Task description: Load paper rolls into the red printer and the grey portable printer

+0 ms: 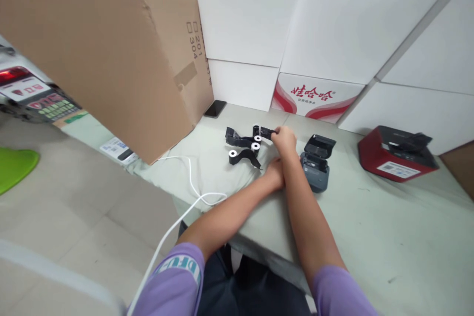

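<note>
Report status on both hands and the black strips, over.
Right hand on a black strip. Left hand partly behind right forearm, grip unclear. More black strips alongside; open-lidded device beside right forearm.

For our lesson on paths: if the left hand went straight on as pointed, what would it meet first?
The left hand would probably meet the bare right forearm, crossing close ahead, then the open dark-grey plastic case, though depth is unclear.

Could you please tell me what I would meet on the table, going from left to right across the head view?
Cardboard box, phone, black strips, right hand, open grey device, red and black box.
</note>
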Motion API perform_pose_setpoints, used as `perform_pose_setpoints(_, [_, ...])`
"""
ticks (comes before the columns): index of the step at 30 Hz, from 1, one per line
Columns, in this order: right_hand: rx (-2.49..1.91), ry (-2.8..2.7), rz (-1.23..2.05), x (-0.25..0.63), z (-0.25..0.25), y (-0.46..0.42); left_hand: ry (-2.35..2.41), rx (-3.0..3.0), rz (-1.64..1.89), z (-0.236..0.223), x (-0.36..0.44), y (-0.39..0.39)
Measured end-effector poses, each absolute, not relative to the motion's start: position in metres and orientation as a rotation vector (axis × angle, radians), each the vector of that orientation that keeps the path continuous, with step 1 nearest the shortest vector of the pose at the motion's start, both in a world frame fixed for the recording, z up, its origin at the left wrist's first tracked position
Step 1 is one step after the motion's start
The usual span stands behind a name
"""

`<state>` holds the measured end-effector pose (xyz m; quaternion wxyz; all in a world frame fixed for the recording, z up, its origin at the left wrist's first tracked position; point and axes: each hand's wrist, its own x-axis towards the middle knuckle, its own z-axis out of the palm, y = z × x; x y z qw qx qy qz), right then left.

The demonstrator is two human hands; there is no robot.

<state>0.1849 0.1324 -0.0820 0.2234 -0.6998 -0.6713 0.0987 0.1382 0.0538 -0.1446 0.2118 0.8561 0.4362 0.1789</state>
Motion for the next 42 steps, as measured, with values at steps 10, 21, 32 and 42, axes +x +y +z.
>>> perform_pose_setpoints(10, [-1.596, -2.187, 0.24, 0.183, -0.088, 0.137, 1.189, 2.479, 0.357, -0.14, 0.137, 0.05])
perform_pose_setpoints(21, [-1.477, -2.228, 0.265, 0.176, -0.101, 0.146, 1.201, 2.476, 0.408, -0.149, 0.135, 0.058])
perform_pose_setpoints(32, [-1.163, -1.628, 0.59, 0.196, -0.065, 0.135, 1.179, 2.495, 0.353, -0.136, 0.135, 0.05])
perform_pose_setpoints(42, [-1.33, -1.367, 0.515, 0.334, -0.08, 0.05, 1.203, 2.411, 0.563, -0.138, 0.133, 0.043])
